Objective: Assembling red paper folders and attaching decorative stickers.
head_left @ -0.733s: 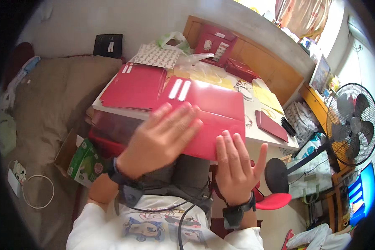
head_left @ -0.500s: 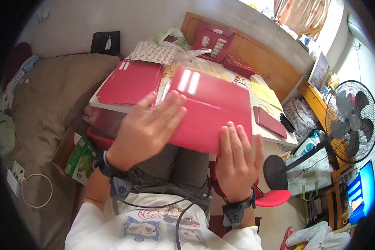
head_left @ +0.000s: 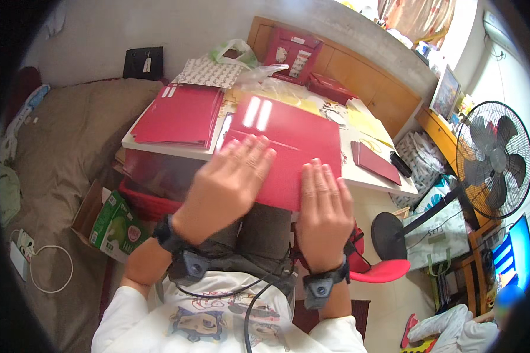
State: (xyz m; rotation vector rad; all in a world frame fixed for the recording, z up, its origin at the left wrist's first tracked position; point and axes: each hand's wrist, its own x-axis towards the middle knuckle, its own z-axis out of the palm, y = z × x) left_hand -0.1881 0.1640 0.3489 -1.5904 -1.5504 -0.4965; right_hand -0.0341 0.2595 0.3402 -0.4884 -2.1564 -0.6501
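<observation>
A flat red card piece (head_left: 303, 132) with two white slots and a crease across it lies on the near part of the table, its near edge over my lap. My left hand (head_left: 229, 185) rests on its lower left part, fingers stretched out and lying flat. On the near right part of the same piece lies my right hand (head_left: 324, 215), its fingers also straight and flat. Left of it is a pile of similar red card pieces (head_left: 176, 120) with matching slots.
At the back of the white table (head_left: 359, 179) stand a red box-like case (head_left: 293, 56) and plastic bags (head_left: 235, 53). A dark red flat piece (head_left: 376, 163) and a black object (head_left: 401, 165) lie right. A fan (head_left: 493, 159) stands right; a green box (head_left: 118, 226) sits below left.
The red card piece has shifted slightly left and lies lower. My left hand has slid a little right and nearer to my right hand, which moved slightly left and up.
</observation>
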